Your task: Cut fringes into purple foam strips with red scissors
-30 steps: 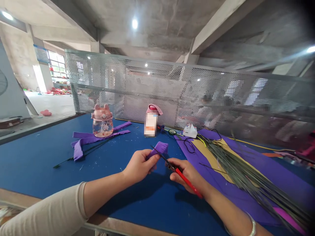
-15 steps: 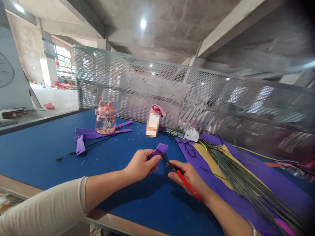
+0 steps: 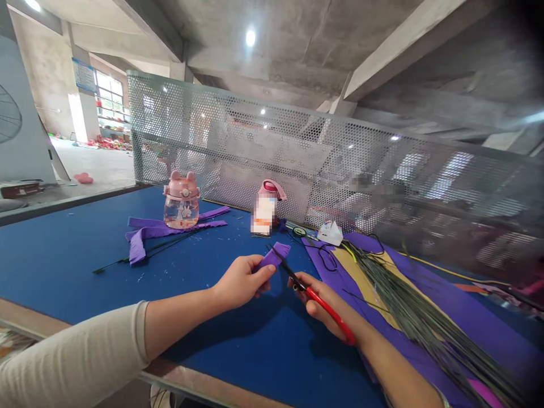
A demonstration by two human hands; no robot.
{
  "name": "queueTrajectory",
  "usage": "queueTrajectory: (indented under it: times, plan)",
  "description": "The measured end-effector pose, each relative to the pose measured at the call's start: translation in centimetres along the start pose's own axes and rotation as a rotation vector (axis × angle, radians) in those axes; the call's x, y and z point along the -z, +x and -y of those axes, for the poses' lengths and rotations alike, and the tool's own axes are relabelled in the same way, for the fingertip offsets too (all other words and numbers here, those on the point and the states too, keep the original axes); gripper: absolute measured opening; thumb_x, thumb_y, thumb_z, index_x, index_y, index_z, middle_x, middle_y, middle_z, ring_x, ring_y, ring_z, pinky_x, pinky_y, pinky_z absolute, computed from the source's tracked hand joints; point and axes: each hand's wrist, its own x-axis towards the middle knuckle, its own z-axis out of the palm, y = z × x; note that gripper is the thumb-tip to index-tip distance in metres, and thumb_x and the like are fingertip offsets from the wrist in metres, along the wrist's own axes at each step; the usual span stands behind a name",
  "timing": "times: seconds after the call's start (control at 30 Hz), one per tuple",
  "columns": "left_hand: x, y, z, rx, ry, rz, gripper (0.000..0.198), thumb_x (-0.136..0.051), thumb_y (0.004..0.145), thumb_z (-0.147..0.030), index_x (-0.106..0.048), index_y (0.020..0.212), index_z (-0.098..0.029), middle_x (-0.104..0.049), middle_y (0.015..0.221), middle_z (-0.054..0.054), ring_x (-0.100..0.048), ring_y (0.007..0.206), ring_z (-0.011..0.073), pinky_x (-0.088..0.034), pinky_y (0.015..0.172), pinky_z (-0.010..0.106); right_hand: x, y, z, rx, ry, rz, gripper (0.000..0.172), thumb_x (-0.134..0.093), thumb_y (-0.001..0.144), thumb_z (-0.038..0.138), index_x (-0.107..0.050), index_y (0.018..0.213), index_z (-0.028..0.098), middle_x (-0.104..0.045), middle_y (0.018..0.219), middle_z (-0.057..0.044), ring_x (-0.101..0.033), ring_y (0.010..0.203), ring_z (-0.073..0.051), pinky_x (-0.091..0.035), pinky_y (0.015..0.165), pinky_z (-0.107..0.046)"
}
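Note:
My left hand [image 3: 245, 280] pinches a short folded piece of purple crepe paper [image 3: 280, 253] between thumb and fingers, its free end pointing up and to the right. My right hand [image 3: 323, 300] is closed round the red handles of a pair of scissors [image 3: 327, 314]. Their dark blades lie across the purple paper just beyond my left thumb; whether they are cutting through it I cannot tell. Further left on the blue table [image 3: 204, 345], long purple crepe paper strips [image 3: 138, 246] lie beside thin green stems [image 3: 159, 248].
A pink-lidded water bottle [image 3: 182, 204] stands on the strips. Behind my hands, a phone [image 3: 264, 215] leans against a pink bottle [image 3: 272, 187]. To the right, a bundle of green stems [image 3: 408, 300] rests on purple and tan sheets. A perforated metal screen [image 3: 178, 130] borders the table's back.
The scissors have shifted slightly, and their blades now look more parted at the tips over the paper. My right thumb has moved on the handles. The left hand keeps its pinch.

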Motion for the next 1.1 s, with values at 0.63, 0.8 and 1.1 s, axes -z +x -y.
queueTrajectory:
  times: [0.63, 0.8, 1.1]
  plan:
    - [-0.2, -0.2, 0.2, -0.081, 0.056, -0.100, 0.034, -0.050, 0.078, -0.049, -0.052, 0.070, -0.016, -0.049, 0.050, -0.004, -0.041, 0.043, 0.0075, -0.030, 0.041, 0.019, -1.0, 0.1, -0.1, -0.019, 0.037, -0.041, 0.084, -0.042, 0.063, 0.082, -0.052, 0.112, 0.015, -0.044, 0.071, -0.001, -0.035, 0.056, -0.011, -0.032, 0.047, -0.021]
    - [-0.2, -0.1, 0.2, -0.069, 0.019, -0.124, 0.034, -0.050, 0.078, -0.049, -0.052, 0.071, -0.016, -0.049, 0.049, -0.004, -0.041, 0.042, 0.0076, -0.030, 0.040, 0.019, -1.0, 0.1, 0.0, -0.032, 0.015, -0.038, 0.085, -0.042, 0.062, 0.083, -0.051, 0.112, 0.015, -0.045, 0.072, -0.002, -0.037, 0.058, -0.012, -0.033, 0.049, -0.021]
    - [-0.2, -0.3, -0.1, -0.083, 0.072, -0.109, 0.034, -0.051, 0.078, -0.048, -0.052, 0.067, -0.016, -0.050, 0.050, -0.004, -0.041, 0.043, 0.0071, -0.030, 0.042, 0.019, -1.9, 0.4, 0.4, -0.004, -0.054, -0.135, 0.075, -0.040, 0.069, 0.079, -0.055, 0.105, 0.016, -0.046, 0.072, -0.003, -0.038, 0.060, -0.013, -0.033, 0.050, -0.023]
